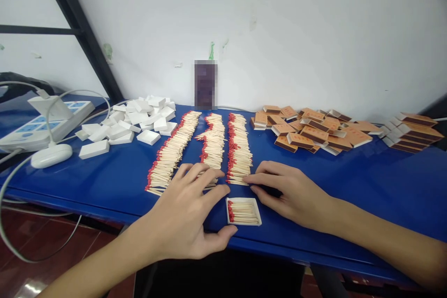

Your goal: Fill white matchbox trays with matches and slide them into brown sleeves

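Observation:
Three long rows of red-tipped matches point(213, 146) lie on the blue table point(115, 177). A small white tray point(243, 211) near the front edge holds several matches. My left hand point(190, 214) lies flat with its fingers spread, the fingertips resting on the near end of the middle row and the thumb beside the tray. My right hand point(289, 193) lies palm down to the right of the tray, with its fingers stretched toward the near end of the right row. Neither hand holds anything that I can see.
A heap of empty white trays point(136, 118) lies at the back left. Orange matchbox sleeves point(310, 130) are piled at the back right, with more stacked at the far right point(415, 132). A white power strip point(45, 121), a white device point(51, 155) and cables sit at the left.

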Demonstrator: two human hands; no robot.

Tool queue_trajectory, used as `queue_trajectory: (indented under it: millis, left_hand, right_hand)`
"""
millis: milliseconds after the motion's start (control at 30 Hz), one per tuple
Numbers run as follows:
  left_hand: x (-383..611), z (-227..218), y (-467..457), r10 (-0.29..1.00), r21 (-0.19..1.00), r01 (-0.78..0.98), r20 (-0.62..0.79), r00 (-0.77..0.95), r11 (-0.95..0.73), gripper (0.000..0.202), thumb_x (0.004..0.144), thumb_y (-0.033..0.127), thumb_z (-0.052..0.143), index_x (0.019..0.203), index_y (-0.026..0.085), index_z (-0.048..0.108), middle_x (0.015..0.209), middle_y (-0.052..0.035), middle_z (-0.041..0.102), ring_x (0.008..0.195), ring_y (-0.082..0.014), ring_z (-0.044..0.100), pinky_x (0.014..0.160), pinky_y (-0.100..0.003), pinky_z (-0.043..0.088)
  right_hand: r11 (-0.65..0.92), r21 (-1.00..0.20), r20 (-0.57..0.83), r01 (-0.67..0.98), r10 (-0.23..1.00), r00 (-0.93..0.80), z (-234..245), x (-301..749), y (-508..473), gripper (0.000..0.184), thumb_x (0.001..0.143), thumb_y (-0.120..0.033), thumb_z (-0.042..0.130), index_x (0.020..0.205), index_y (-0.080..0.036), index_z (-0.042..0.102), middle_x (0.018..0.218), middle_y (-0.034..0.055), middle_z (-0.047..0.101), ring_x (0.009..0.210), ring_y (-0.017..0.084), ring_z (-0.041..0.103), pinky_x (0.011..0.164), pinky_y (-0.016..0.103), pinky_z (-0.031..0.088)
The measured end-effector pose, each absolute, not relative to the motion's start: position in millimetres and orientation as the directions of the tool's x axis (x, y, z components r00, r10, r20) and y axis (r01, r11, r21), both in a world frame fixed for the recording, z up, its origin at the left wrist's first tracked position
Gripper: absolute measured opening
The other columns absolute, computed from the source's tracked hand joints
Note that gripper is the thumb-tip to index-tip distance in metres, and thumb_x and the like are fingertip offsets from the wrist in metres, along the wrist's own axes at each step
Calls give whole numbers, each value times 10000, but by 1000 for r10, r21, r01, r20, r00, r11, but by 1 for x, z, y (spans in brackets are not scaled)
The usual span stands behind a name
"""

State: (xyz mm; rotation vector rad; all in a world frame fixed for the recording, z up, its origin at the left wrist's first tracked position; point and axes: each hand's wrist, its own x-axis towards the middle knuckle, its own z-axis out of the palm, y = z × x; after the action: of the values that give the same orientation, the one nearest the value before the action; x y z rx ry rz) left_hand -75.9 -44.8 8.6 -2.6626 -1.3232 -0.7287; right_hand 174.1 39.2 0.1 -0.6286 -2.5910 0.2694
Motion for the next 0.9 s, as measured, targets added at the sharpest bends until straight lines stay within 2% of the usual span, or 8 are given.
queue_trajectory:
  millis: [100,267,433,567,900]
  left_hand:
    - [-76,9,-44,727,129,768,451,518,-627,396,838,441,648,1131,177,686,1230,-107,638,1153,-323,535,1006,-505,395]
    - [-76,8,-44,761,119,801,419,495,-586,522,825,495,652,1236,174,663,1362,-129,584,1260,-363,477,1054,-540,364]
    - [-76,8,-44,770,125,801,395,501,-585,539,824,504,652,1254,179,664,1351,-132,591,1255,-359,485,1056,-541,372]
    - [-76,9,-45,769,123,801,398,501,-586,543,825,505,652,1259,179,661,1348,-131,593,1260,-363,480,1056,-546,375]
    - [-75,9,-45,773,114,804,381,507,-584,583,836,507,638,1298,152,637,1374,-141,576,1289,-370,452,1069,-558,356]
  right_hand:
    - [880,-291,388,375,467,-795,0,174,39,226,969,-160,521,1089,-176,712,891,72,640,774,190,605,676,299,483]
    - [879,-304,394,368,467,-792,2,172,39,208,964,-149,534,1081,-171,704,894,66,656,773,179,606,666,288,448]
    - [873,-235,448,428,488,-749,6,169,35,140,945,-142,565,948,-183,699,659,-23,611,576,126,527,653,315,345]
    - [861,-253,462,442,509,-726,4,169,33,141,939,-152,569,911,-199,700,517,-72,536,457,98,422,643,306,352]
    - [868,-306,425,390,492,-760,4,168,33,214,940,-164,559,1026,-208,750,581,-21,634,550,136,578,564,251,417]
